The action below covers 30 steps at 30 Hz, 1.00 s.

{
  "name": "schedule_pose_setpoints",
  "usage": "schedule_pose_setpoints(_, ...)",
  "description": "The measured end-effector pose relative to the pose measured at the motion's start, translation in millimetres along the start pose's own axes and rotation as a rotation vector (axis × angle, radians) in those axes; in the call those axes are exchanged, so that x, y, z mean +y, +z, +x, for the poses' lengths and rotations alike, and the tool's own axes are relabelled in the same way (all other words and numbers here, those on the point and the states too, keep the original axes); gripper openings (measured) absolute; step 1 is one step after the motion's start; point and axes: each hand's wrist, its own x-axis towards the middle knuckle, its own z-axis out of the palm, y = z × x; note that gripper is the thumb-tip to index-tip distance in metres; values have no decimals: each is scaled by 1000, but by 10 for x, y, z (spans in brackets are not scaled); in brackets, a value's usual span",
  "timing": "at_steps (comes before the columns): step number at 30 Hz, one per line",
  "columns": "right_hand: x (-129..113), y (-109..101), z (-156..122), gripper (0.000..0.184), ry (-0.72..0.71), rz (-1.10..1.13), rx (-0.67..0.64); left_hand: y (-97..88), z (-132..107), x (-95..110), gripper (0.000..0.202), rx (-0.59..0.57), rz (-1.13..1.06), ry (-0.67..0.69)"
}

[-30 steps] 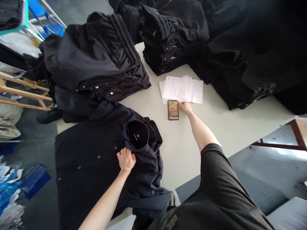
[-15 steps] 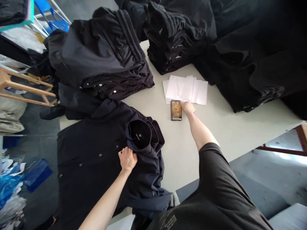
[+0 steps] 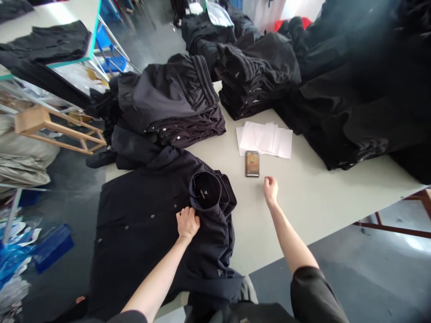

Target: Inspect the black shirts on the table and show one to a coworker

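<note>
A dark navy jacket [image 3: 134, 251] lies spread on the pale table [image 3: 256, 242], with small round buttons down its front and a stand-up collar with a printed label inside. My left hand [image 3: 187, 223] has its fingers curled into the cloth just below the collar. To the right of the jacket, my right hand [image 3: 270, 190] is over bare tabletop with its fingers curled in, and nothing shows in them. A phone [image 3: 252, 164] with a lit, blurred screen lies just beyond that hand, apart from it. White paper sheets [image 3: 264, 138] lie behind the phone.
Stacks of folded dark garments [image 3: 168, 98] stand along the far side, with a larger dark heap [image 3: 357, 98] at the right. A wooden stool [image 3: 60, 128] and blue plastic bags [image 3: 20, 260] are on the floor at left. Another table [image 3: 67, 13] stands beyond.
My right hand has left the phone's edge and moved back toward me. The phone stays beside the papers. My left hand keeps to the jacket by the collar. The view has tilted up.
</note>
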Motion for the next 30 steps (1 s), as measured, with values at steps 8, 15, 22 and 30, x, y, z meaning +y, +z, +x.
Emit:
schedule_pose_setpoints(8,645,432,-2033,36,103,308,90,-98,-67,8,20,5,-47,-13)
schedule_pose_setpoints(15,826,335,-3007,34,143,389,121,-224,-172,-14,25,31,-76,8)
schedule_pose_setpoints(22,951,277,-3464,34,169,379,178,-377,-222,22,31,37,-103,18)
schedule_pose_setpoints(30,1042,39,-2565,35,78,324,106,-495,-173,123,30,-44,-151,-2)
